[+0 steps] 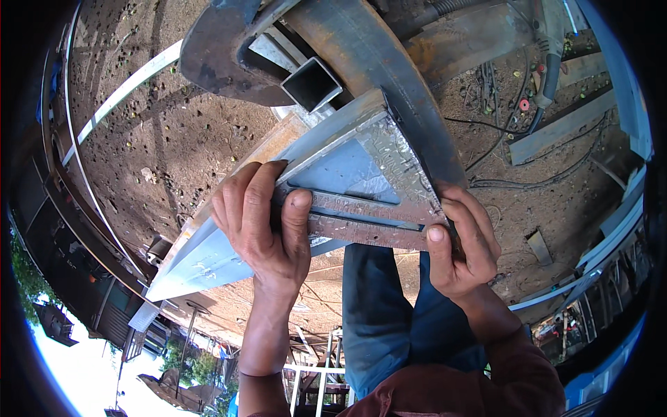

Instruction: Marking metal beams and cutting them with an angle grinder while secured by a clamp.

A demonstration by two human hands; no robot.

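A worn metal speed square (358, 207), triangular with slots and scale markings, lies against the end of a grey steel beam (208, 254). At the square's left corner, my left hand (260, 219) is closed, thumb on the near face and fingers over the beam's upper edge. My right hand (465, 243) pinches the right corner between thumb and fingers. Through the square's opening shows the bluish face of the beam. Just beyond the beam's top edge, a square steel tube (313, 82) points its open end toward me.
A wide curved steel plate (389, 69) stands behind the beam. On the dirt ground to the right lie black cables (500, 183), a flat steel bar (556, 131), a red ring (524, 105) and a small metal offcut (539, 248). A pale metal strip (128, 94) crosses the left side.
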